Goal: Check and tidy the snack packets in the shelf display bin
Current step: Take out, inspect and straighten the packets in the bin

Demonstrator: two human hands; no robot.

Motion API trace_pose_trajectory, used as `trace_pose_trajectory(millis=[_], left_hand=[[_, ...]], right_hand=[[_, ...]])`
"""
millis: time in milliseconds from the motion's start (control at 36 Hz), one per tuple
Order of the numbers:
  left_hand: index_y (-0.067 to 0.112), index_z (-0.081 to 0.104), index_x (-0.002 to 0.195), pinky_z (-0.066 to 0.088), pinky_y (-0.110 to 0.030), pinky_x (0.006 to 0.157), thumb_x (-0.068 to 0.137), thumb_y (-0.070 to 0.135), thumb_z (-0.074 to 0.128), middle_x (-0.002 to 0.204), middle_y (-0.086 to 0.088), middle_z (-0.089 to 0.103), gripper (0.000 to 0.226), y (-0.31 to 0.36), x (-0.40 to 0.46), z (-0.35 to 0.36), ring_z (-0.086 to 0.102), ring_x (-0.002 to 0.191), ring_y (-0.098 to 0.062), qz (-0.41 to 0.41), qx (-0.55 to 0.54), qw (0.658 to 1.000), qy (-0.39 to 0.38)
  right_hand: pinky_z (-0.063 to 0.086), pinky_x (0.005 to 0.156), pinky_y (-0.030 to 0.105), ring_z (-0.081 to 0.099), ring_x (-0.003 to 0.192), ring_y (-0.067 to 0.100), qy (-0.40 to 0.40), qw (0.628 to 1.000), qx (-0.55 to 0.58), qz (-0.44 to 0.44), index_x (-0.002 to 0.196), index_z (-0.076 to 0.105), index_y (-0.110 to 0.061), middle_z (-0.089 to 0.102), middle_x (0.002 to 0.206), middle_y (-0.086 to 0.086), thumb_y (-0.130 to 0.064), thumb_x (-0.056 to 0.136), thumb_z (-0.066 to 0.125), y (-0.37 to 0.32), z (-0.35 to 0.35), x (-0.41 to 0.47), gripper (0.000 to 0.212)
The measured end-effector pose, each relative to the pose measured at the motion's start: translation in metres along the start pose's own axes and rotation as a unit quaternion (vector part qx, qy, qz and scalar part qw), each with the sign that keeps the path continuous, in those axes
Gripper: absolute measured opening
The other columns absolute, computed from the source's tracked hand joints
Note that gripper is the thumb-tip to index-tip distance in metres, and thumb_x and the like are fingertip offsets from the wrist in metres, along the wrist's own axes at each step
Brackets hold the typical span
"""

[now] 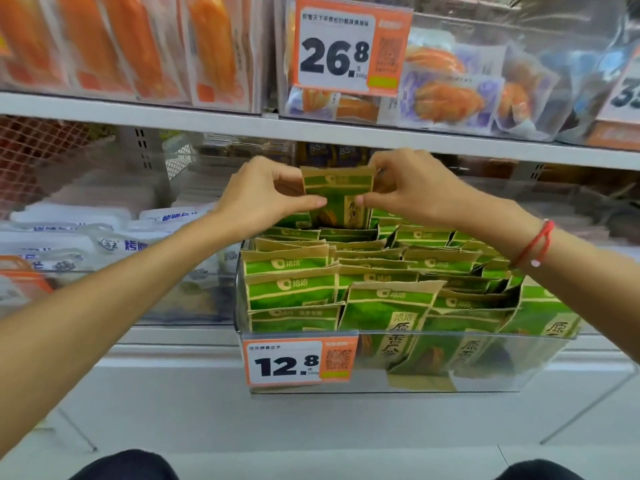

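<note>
A shop — price tags [352, 46] (stocked shelves [207, 117]).

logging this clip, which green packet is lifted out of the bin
The back-row packet, pinched by left hand and right hand; it stands above the other packets in the bin.

bin price tag [300, 362] reads 12.8; upper shelf price tag [351, 46] reads 26.8.

Green packets [377, 271] crowd the clear bin [485, 362] edge to edge. The shelf [207, 128] above caps the far end; the near top is open.
</note>
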State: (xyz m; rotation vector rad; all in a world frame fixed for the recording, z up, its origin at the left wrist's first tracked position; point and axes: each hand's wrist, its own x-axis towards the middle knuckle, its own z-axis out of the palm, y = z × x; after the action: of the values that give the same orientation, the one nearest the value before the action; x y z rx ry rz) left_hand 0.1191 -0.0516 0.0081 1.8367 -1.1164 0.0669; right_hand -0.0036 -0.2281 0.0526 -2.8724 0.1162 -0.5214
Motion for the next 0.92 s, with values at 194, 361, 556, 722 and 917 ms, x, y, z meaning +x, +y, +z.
trace_pose_trajectory(millis=[194,361,556,722,917], left_hand=[[0.025,0.076,0.107,0.045,-0.016,0.075,0.08,0.032,0.078,0.09,0.017,0.07,0.028,0.004,0.013,-0.001,0.062,0.079,0.006,-0.026,0.065,0.992,-0.107],[0.03,0.077,0.097,0.046,-0.017,0.069,0.081,0.033,0.078,0.092,0.011,0.073,0.017,0.005,0.019,0.008,0.062,0.082,0.0,0.004,0.195,0.976,-0.091],[0.028,0.075,0.108,0.046,-0.027,0.075,0.086,0.036,0.073,0.1,0.005,0.074,0.023,0.01,0.028,0.017,0.066,0.094,-0.013,0.007,0.299,0.95,-0.09],[0.026,0.078,0.094,0.055,-0.033,0.083,0.088,0.034,0.071,0.089,0.006,0.074,0.013,0.01,0.024,0.013,0.066,0.084,-0.007,-0.003,0.185,0.983,0.018],[0.021,0.06,0.133,0.045,-0.036,0.102,0.096,0.034,0.061,0.129,-0.003,0.065,0.039,0.004,0.038,0.026,0.059,0.12,-0.024,-0.098,0.193,0.975,-0.05]], right_hand=[[0.051,0.071,0.031,0.065,0.079,0.015,0.037,0.998,-0.047,-0.003,0.093,0.074,-0.023,0.067,0.078,-0.005,-0.027,0.083,0.075,0.003,0.004,-0.007,0.011],[0.042,0.072,0.027,0.066,0.089,0.018,0.014,0.992,-0.126,-0.01,0.096,0.076,-0.023,0.072,0.088,-0.004,-0.024,0.086,0.072,0.002,0.009,-0.003,0.011],[0.043,0.074,0.035,0.062,0.1,0.029,-0.032,0.981,-0.192,0.014,0.102,0.072,-0.019,0.068,0.11,0.005,-0.023,0.088,0.069,0.005,0.022,0.022,0.015],[0.047,0.084,0.039,0.059,0.108,0.032,-0.059,0.969,-0.236,0.047,0.113,0.069,-0.018,0.063,0.118,0.009,-0.025,0.091,0.066,0.005,0.036,0.027,0.023],[0.046,0.082,0.036,0.059,0.109,0.027,-0.085,0.978,-0.182,0.059,0.121,0.065,-0.02,0.065,0.12,0.006,-0.033,0.093,0.063,0.004,0.031,0.015,0.031]])
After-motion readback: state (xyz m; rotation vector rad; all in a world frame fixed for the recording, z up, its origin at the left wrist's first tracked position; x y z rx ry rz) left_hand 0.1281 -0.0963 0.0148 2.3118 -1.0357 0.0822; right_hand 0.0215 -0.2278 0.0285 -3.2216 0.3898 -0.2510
